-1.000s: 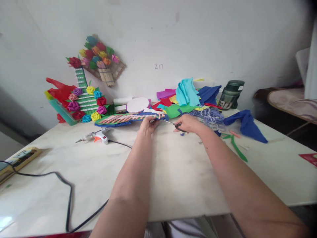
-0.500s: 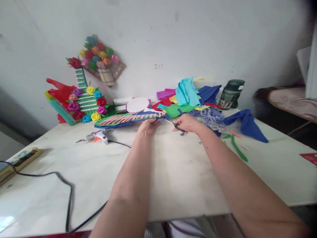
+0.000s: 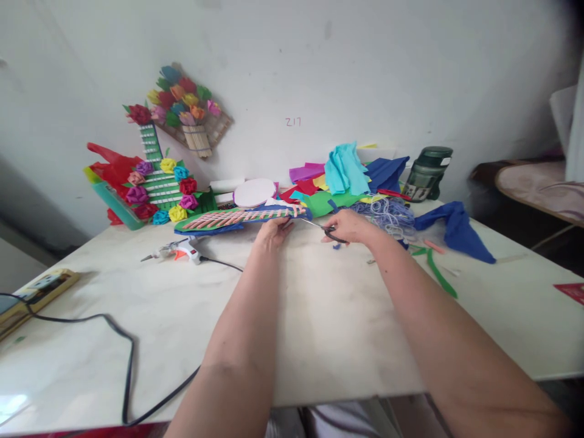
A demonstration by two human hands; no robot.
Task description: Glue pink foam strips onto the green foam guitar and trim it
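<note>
A long flat paper craft piece (image 3: 237, 218), green with pink strips, white lines and a blue edge, is held at its right part by my left hand (image 3: 274, 232). The thumb and fingers of that hand close on its near edge, and the fingertips are partly hidden beneath it. My right hand (image 3: 347, 227) grips dark-handled scissors (image 3: 329, 232). Their blades point left, at the blue edge close to my left fingers; whether the blades touch it I cannot tell. A small blue scrap (image 3: 336, 246) lies just below the scissors.
A hot glue gun (image 3: 187, 252) with a black cord lies left of my hands. Coloured crepe paper (image 3: 347, 170), tangled blue-white yarn (image 3: 387, 213) and a dark green bottle (image 3: 429, 173) stand at the back. A paper-flower guitar (image 3: 159, 182) leans on the wall; a power strip (image 3: 36, 295) lies far left.
The scissors and my right hand have shifted very slightly right. Blue bits beside the right end of the craft piece look fewer. My left hand keeps its hold.
</note>
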